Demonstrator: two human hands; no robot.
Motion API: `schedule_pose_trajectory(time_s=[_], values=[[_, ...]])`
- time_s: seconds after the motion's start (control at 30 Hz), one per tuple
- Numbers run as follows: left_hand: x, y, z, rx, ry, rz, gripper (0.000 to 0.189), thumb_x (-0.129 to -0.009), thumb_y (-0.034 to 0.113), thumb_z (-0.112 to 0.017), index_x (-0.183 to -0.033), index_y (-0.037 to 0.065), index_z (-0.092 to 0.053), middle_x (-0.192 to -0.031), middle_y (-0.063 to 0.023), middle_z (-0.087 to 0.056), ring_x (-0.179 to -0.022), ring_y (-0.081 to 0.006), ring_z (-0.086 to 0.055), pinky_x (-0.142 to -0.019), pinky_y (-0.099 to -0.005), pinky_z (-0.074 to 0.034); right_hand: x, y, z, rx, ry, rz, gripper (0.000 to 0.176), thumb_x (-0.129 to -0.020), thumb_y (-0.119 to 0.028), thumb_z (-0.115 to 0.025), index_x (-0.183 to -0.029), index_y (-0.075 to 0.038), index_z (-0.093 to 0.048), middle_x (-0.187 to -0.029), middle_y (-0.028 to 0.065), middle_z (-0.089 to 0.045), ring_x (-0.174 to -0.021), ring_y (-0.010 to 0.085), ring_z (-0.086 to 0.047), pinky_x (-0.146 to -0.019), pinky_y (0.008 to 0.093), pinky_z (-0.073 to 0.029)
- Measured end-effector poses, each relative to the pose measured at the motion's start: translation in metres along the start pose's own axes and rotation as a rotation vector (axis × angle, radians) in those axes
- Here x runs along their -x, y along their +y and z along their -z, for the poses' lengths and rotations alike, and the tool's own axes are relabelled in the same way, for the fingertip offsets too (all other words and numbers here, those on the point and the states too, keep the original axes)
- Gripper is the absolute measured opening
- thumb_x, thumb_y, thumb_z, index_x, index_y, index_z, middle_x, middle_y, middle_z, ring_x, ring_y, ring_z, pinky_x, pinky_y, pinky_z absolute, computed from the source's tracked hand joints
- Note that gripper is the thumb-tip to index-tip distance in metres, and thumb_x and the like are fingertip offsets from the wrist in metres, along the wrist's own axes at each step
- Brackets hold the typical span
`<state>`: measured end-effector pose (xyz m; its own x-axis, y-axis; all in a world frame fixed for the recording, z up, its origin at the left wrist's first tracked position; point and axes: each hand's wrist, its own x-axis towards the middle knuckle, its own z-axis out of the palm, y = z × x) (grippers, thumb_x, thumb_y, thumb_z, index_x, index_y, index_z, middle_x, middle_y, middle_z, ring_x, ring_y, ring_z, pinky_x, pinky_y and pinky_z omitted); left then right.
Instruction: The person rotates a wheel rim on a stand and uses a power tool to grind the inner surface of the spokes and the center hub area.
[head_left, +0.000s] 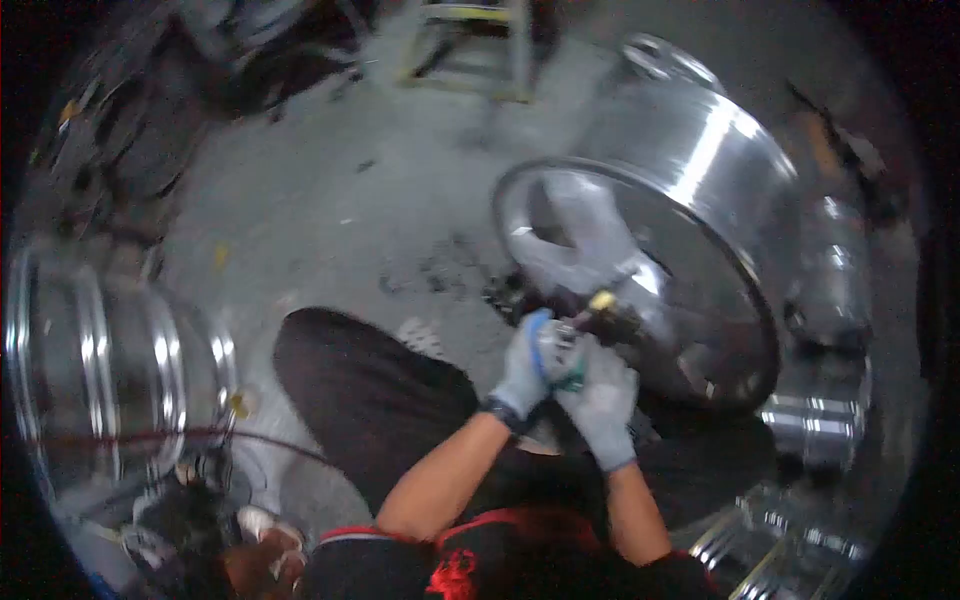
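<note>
We're prob. working the wheel [590, 235] w/ a yellow-tipped tool [601, 300]; wheel's tilted just ahead, R of centre. Our L hand [533, 358] looks curled round the tool; R hand [605, 397] is alongside, grip too blurred to tell. Next move prob. needs steady tip control.

The grey concrete floor [310, 210], stained with dark scuffs [435, 275] near the middle, bears a yellowish stand [468, 13] at twelve o'clock, a large polished wheel [620, 240] at two, bright ribbed metal rims [125, 365] at nine and further shiny metal pieces [815, 415] towards four.
</note>
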<state>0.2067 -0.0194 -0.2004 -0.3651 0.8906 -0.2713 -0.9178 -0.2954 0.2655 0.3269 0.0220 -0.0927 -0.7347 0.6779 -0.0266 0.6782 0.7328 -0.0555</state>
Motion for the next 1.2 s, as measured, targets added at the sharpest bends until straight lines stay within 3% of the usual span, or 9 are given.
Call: schedule_pose_trajectory(time_s=[0.07,0.3,0.5,0.57,0.8,0.9,1.0,1.13,1.2], values=[[0.012,0.028,-0.042,0.291,0.099,0.216,0.016,-0.102,0.02,-0.068,-0.106,0.005,-0.065,-0.098,-0.0092,-0.071,-0.091,-0.0196,-0.07,-0.092,-0.033,-0.058,-0.006,-0.002,0.007,0.026,-0.026,0.001,0.091,-0.065,-0.035,-0.089,-0.144,-0.013,-0.051,-0.105,0.01,-0.062,-0.103,0.0318,-0.064,-0.084,0.0508,-0.047],[0.014,-0.011,-0.02,-0.379,0.106,-0.232,0.022,-0.1,0.012,-0.069,-0.119,0.003,-0.062,-0.101,-0.0108,-0.071,-0.099,-0.021,-0.07,-0.095,-0.0345,-0.058,0.005,0.0,0.024,0.062,-0.124,-0.085,0.09,-0.065,-0.036,-0.093,-0.141,-0.014,-0.051,-0.103,0.0097,-0.063,-0.096,0.0307,-0.067,-0.08,0.0496,-0.051],[0.002,0.009,-0.008,0.007,0.022,-0.054,0.031,-0.105,0.035,-0.059,-0.105,0.006,-0.068,-0.097,-0.0097,-0.073,-0.095,-0.0256,-0.072,-0.094,-0.0402,-0.058,-0.012,-0.01,0.02,0.032,-0.105,-0.013,0.088,-0.068,-0.035,-0.092,-0.142,-0.014,-0.05,-0.107,0.0101,-0.063,-0.101,0.0314,-0.067,-0.084,0.0498,-0.05],[0.006,0.02,-0.026,0.214,0.202,0.185,0.037,-0.105,0.041,-0.055,-0.099,0.008,-0.071,-0.098,-0.0094,-0.073,-0.094,-0.027,-0.072,-0.094,-0.0416,-0.057,-0.009,-0.008,0.019,0.02,-0.136,-0.044,0.091,-0.064,-0.033,-0.091,-0.144,-0.014,-0.05,-0.107,0.0123,-0.063,-0.101,0.0348,-0.066,-0.085,0.0518,-0.049],[0.02,-0.004,-0.04,-0.305,0.269,-0.064,0.034,-0.105,0.038,-0.057,-0.105,0.007,-0.073,-0.099,-0.0098,-0.075,-0.098,-0.0262,-0.072,-0.095,-0.0418,-0.057,0.008,0.001,0.031,-0.009,-0.187,-0.089,0.094,-0.067,-0.032,-0.091,-0.147,-0.011,-0.048,-0.111,0.0133,-0.063,-0.103,0.035,-0.065,-0.084,0.0523,-0.048],[0.025,-0.004,-0.045,-0.84,0.213,-0.426,0.033,-0.105,0.037,-0.056,-0.104,0.008,-0.073,-0.098,-0.0089,-0.075,-0.096,-0.0249,-0.072,-0.095,-0.0413,-0.057,-0.001,-0.003,0.029,-0.008,-0.182,-0.056,0.093,-0.068,-0.033,-0.09,-0.148,-0.011,-0.048,-0.111,0.0135,-0.062,-0.104,0.0351,-0.064,-0.085,0.052,-0.048],[0.01,0.021,-0.029,0.071,0.176,0.093,0.034,-0.106,0.038,-0.055,-0.104,0.009,-0.073,-0.1,-0.0088,-0.075,-0.095,-0.0255,-0.073,-0.094,-0.0407,-0.057,-0.008,-0.007,0.027,0.012,-0.175,-0.026,0.094,-0.068,-0.033,-0.09,-0.148,-0.011,-0.047,-0.111,0.0134,-0.063,-0.104,0.0348,-0.064,-0.085,0.0518,-0.048],[0.017,0.007,-0.034,-0.053,0.115,0.005,0.034,-0.106,0.038,-0.054,-0.105,0.01,-0.072,-0.101,-0.0094,-0.076,-0.096,-0.0263,-0.073,-0.094,-0.0411,-0.057,0.0,0.0,0.027,0.036,-0.174,-0.048,0.094,-0.067,-0.034,-0.09,-0.148,-0.012,-0.047,-0.111,0.0128,-0.063,-0.104,0.0337,-0.065,-0.085,0.0518,-0.049],[0.012,0.001,-0.033,0.135,0.265,0.187,0.034,-0.106,0.039,-0.054,-0.106,0.01,-0.072,-0.1,-0.0096,-0.075,-0.096,-0.0265,-0.073,-0.094,-0.0415,-0.057,0.006,0.003,0.032,0.042,-0.21,-0.088,0.094,-0.067,-0.034,-0.09,-0.148,-0.013,-0.047,-0.111,0.0128,-0.063,-0.104,0.0335,-0.065,-0.086,0.0517,-0.049]])
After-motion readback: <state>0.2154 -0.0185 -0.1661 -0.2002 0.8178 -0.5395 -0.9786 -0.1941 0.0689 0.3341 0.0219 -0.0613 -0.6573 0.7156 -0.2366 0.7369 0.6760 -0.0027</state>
